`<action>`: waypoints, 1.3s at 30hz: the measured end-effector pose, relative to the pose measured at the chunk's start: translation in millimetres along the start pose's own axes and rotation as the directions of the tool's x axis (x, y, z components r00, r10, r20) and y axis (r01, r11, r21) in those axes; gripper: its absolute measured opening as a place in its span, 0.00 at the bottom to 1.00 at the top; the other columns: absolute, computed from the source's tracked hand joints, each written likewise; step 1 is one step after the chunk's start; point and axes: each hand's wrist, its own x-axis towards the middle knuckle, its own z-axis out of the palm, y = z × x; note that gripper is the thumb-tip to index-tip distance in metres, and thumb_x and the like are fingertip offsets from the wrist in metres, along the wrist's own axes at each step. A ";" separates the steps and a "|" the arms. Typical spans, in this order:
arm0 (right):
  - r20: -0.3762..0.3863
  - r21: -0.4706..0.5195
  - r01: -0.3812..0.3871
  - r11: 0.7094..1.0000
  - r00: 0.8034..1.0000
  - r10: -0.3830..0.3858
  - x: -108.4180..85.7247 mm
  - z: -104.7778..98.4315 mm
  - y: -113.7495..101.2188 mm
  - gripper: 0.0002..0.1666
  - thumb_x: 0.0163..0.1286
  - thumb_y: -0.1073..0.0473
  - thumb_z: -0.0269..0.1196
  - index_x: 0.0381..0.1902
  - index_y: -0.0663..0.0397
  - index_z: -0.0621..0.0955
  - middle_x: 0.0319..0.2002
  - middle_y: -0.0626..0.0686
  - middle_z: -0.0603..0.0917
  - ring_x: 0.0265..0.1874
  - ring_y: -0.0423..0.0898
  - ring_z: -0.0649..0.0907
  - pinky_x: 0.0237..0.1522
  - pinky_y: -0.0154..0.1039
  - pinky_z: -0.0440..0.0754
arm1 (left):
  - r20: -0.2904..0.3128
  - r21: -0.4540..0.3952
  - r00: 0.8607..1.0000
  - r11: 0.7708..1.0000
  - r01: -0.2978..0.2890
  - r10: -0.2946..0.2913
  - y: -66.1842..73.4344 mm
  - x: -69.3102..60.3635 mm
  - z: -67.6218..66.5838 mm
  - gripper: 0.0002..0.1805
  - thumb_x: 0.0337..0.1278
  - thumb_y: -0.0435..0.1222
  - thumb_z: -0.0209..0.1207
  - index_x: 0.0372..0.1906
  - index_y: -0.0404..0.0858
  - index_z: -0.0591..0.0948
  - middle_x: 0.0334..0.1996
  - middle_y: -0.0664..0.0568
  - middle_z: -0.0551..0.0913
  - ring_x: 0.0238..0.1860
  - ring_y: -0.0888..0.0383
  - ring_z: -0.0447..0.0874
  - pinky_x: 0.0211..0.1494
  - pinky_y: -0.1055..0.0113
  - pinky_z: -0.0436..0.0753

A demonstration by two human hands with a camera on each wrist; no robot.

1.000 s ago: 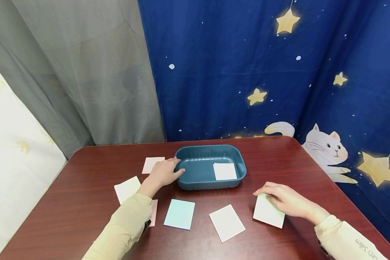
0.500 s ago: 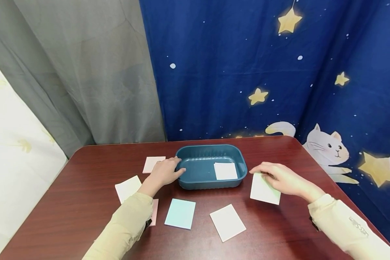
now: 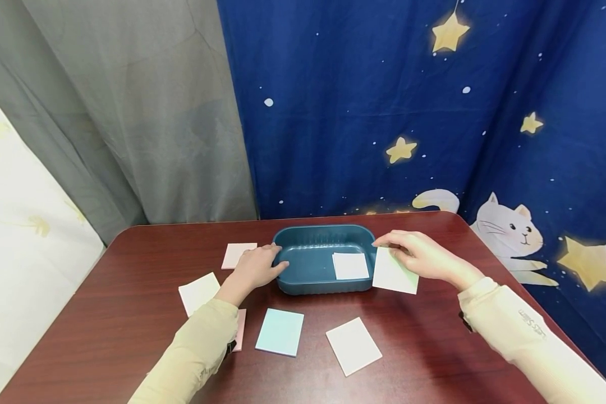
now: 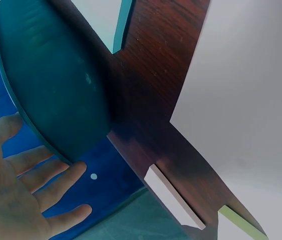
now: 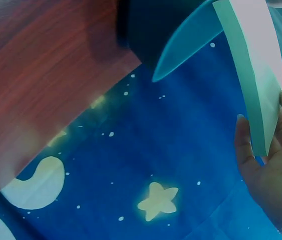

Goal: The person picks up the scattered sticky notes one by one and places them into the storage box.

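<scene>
Right hand (image 3: 420,256): we are pinching a green-edged pad (image 3: 395,273), holding it just beside the blue bin (image 3: 305,288), at its three o'clock.
Left hand (image 3: 255,266): we are touching the bin's rim at nine o'clock, fingers relaxed, clasping nothing.
White pad (image 3: 350,266): we are seeing it lying inside, toward four o'clock.

Dark lettering (image 3: 532,324) on the right sleeve (image 3: 527,349) seemingly ends in "Slim"; the rest is unclear
</scene>
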 end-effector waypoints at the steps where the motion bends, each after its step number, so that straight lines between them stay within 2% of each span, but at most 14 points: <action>1: 0.002 0.003 -0.001 1.000 1.000 0.001 2.9 -0.4 -0.3 0.20 0.56 0.77 0.54 0.44 0.57 0.78 0.42 0.48 0.79 0.41 0.41 0.76 0.41 0.40 0.73 | 0.000 0.001 1.000 1.000 -0.001 0.001 -0.2 0.2 0.0 0.29 0.55 0.49 0.53 0.56 0.32 0.71 0.53 0.40 0.71 0.52 0.47 0.71 0.49 0.48 0.69; 11: 0.017 0.012 0.007 1.000 1.000 -0.007 28.7 -0.5 -1.4 0.18 0.58 0.75 0.53 0.45 0.58 0.78 0.44 0.50 0.78 0.43 0.44 0.76 0.43 0.43 0.72 | 0.000 -0.007 1.000 1.000 -0.003 0.003 -1.2 0.4 -0.4 0.29 0.55 0.49 0.53 0.56 0.33 0.72 0.54 0.40 0.71 0.52 0.47 0.71 0.49 0.48 0.69; 19: -0.010 0.020 0.042 0.999 0.999 -0.042 46.0 4.9 1.2 0.18 0.57 0.76 0.53 0.44 0.57 0.80 0.41 0.49 0.80 0.40 0.43 0.77 0.41 0.41 0.72 | 0.002 -0.009 1.000 1.000 -0.005 0.005 -1.5 0.9 -0.6 0.29 0.55 0.49 0.53 0.55 0.33 0.72 0.54 0.40 0.71 0.52 0.47 0.70 0.49 0.48 0.69; 24: -0.013 0.031 0.049 0.998 0.999 -0.048 53.6 8.9 1.6 0.18 0.57 0.75 0.53 0.43 0.57 0.80 0.41 0.50 0.80 0.40 0.44 0.77 0.42 0.41 0.72 | 0.000 -0.010 1.000 1.000 -0.006 0.006 -1.9 0.8 -0.6 0.29 0.55 0.49 0.53 0.55 0.32 0.72 0.54 0.40 0.71 0.53 0.47 0.70 0.49 0.48 0.69; 31: -0.002 0.038 0.012 0.999 1.000 -0.012 63.6 19.0 7.7 0.18 0.58 0.75 0.52 0.44 0.58 0.80 0.42 0.51 0.80 0.43 0.46 0.77 0.45 0.44 0.71 | -0.001 -0.008 1.000 1.000 0.001 -0.001 -2.2 0.3 -0.3 0.29 0.55 0.49 0.53 0.56 0.33 0.71 0.54 0.40 0.71 0.53 0.47 0.70 0.50 0.49 0.69; 39: 0.016 0.017 0.017 1.000 1.000 -0.017 69.9 32.3 13.1 0.18 0.57 0.74 0.52 0.42 0.55 0.80 0.42 0.49 0.80 0.38 0.45 0.77 0.41 0.42 0.71 | 0.000 -0.018 1.000 1.000 0.000 0.000 -1.4 0.4 -0.4 0.29 0.55 0.48 0.53 0.55 0.32 0.72 0.54 0.40 0.71 0.52 0.46 0.70 0.49 0.48 0.69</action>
